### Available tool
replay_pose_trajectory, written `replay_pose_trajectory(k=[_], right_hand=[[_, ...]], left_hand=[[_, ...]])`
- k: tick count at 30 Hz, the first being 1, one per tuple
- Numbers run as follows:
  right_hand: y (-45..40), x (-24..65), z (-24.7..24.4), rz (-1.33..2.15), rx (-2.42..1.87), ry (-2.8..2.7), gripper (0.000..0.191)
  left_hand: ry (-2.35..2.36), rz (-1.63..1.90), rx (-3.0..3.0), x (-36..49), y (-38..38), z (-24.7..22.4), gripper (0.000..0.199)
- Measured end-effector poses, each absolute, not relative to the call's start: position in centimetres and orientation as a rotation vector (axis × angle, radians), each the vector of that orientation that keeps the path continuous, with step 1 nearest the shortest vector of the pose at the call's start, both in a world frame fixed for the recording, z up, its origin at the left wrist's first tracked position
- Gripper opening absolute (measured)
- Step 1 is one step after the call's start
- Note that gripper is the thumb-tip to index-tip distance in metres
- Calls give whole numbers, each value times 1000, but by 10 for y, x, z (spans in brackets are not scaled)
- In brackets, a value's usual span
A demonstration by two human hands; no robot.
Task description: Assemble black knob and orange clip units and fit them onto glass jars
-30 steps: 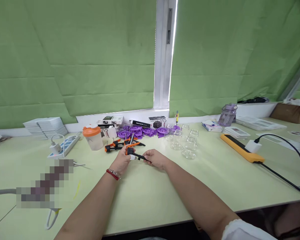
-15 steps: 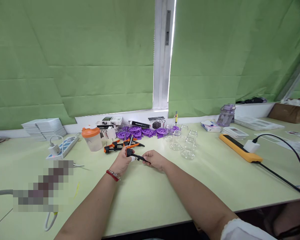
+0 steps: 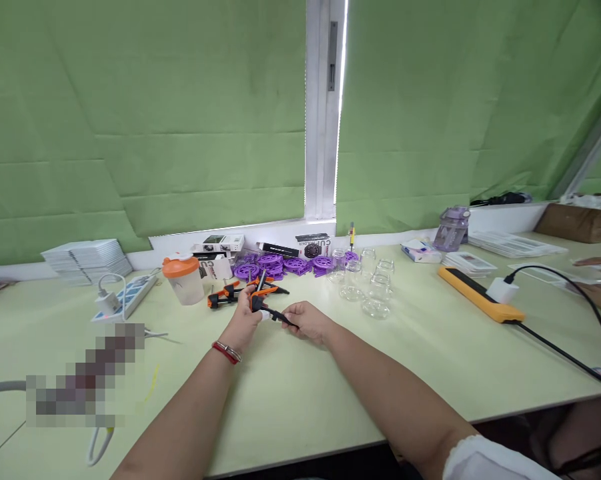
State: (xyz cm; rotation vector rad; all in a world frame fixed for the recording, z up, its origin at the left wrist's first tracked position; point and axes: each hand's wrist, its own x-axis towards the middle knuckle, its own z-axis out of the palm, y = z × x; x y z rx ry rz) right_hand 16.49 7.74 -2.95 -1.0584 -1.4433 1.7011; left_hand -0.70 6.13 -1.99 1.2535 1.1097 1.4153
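Note:
An orange and black clamp (image 3: 263, 301) is held between my two hands, over the middle of the table. My left hand (image 3: 245, 317) is closed around its orange and black end. With pinched fingers, my right hand (image 3: 303, 320) grips the black end of the same clamp. Just behind my left hand lie more orange and black clamps (image 3: 223, 295). Several purple plastic wheels (image 3: 273, 267) are piled beyond them, against boxes.
Clear glass jars (image 3: 376, 305) stand right of my hands. An orange-lidded cup (image 3: 185, 283) and a white power strip (image 3: 133, 297) are on the left. A yellow power strip (image 3: 473, 293) lies right. Another person's hands (image 3: 600, 293) rest at the right edge.
Another person's hands have come further into view at the right edge. My hands and the clamp are almost where they were; the whole view has shifted slightly.

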Motion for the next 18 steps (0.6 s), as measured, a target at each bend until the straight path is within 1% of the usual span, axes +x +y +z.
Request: replay_pose_trajectory(k=[2,5,8,10,12,15,18], right_hand=[[72,162,-26,1737,-1030,-1429,13],[65,156,-22,1777,-970,-1394,15],[61,154,-21,1788,-924,-1372,18],[60,154,-21,1800,-883,-1382,20],[61,154,-22,1833,-824,-1393,24],[62,154,-23,1875,-721,-1397,27],[62,153,-22,1881,-701,-1385,26]], left_hand=[[1090,1551,1291,-7,62,-21,63],[1031,1721,1350,-7,64,-22,41],[1008,1771,1412,-6,62,-22,25],[1014,1742,1493,-5,60,-20,24],[1034,1688,1576,-3,57,-20,33],[1028,1639,1681,2,54,-19,59],[1031,1605,1808,5,50,-18,77]])
